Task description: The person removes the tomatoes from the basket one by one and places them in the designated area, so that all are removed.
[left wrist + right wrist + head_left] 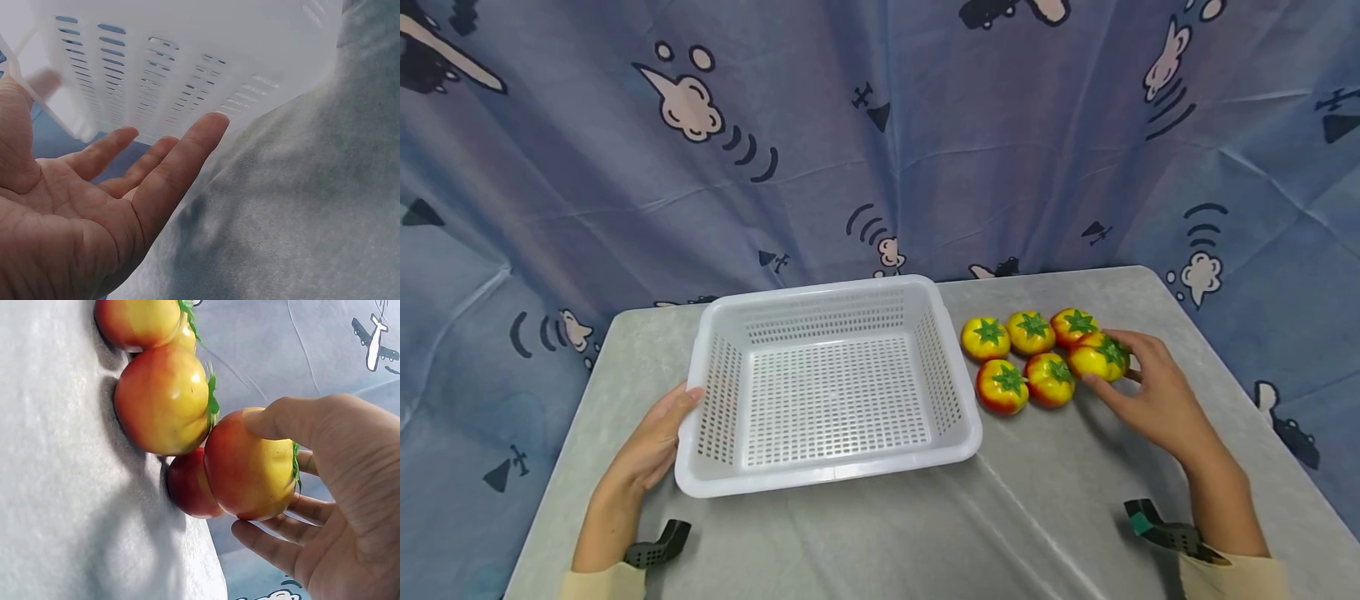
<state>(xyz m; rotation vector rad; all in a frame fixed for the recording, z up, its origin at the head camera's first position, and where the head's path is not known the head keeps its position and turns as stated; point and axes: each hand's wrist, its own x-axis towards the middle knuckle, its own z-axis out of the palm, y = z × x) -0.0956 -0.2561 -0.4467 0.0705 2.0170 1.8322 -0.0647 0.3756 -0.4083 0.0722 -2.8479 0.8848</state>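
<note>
A white plastic basket with perforated walls and bottom holds nothing. At its left rim is my left hand, the thumb over the rim; the left wrist view has its fingers stretched below the perforated outer wall. My right hand grips a red-and-yellow toy tomato with a green leafy top, between thumb and fingers. In the right wrist view this tomato is raised off the table, beside other tomatoes.
Several similar tomatoes stand in two rows, close to the basket's right side. A grey cloth-covered table lies beneath everything. Behind it hangs a blue patterned curtain. Each wrist wears a black strap.
</note>
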